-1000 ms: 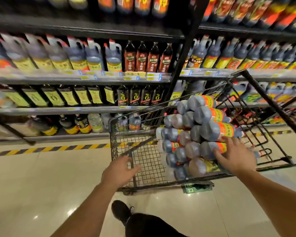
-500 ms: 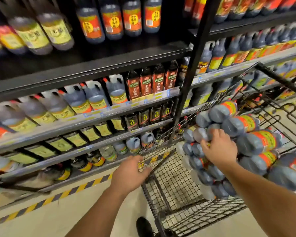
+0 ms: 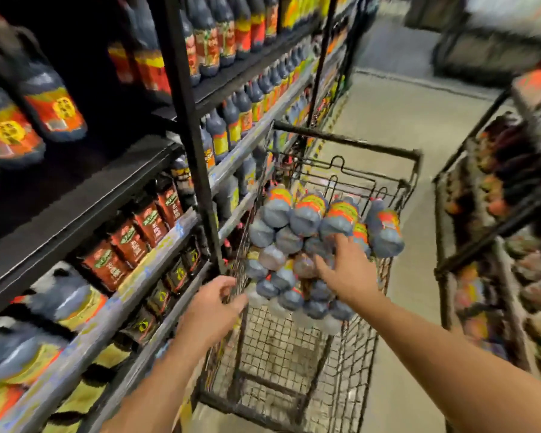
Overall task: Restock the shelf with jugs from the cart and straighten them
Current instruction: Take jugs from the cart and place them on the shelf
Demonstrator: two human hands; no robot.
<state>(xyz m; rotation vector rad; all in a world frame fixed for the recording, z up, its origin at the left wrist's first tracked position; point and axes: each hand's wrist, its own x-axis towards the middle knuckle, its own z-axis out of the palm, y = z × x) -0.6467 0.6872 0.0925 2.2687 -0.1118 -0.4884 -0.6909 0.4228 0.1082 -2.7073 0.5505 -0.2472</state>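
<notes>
A black wire cart (image 3: 347, 141) stands in the aisle beside the shelf (image 3: 144, 270). Inside it lies a pile of dark jugs (image 3: 306, 215) with orange and yellow labels, stacked on their sides with their bottoms towards me. My left hand (image 3: 210, 307) is closed around the cart's near left wire edge. Pressed against the front of the pile is my right hand (image 3: 344, 273), fingers spread over the jug bottoms, none of them lifted. The near half of the cart's mesh floor is bare. The view is blurred by motion.
Shelves on the left carry rows of dark bottles and large handled jugs (image 3: 60, 301). A black upright post (image 3: 194, 135) stands just left of the cart. A second black rack (image 3: 494, 232) with goods is on the right. Pale floor (image 3: 403, 120) runs ahead.
The view has swung right, from facing the shelf to looking down the aisle. The cart has turned lengthwise along the shelf. Both hands have stayed on the cart and the jugs.
</notes>
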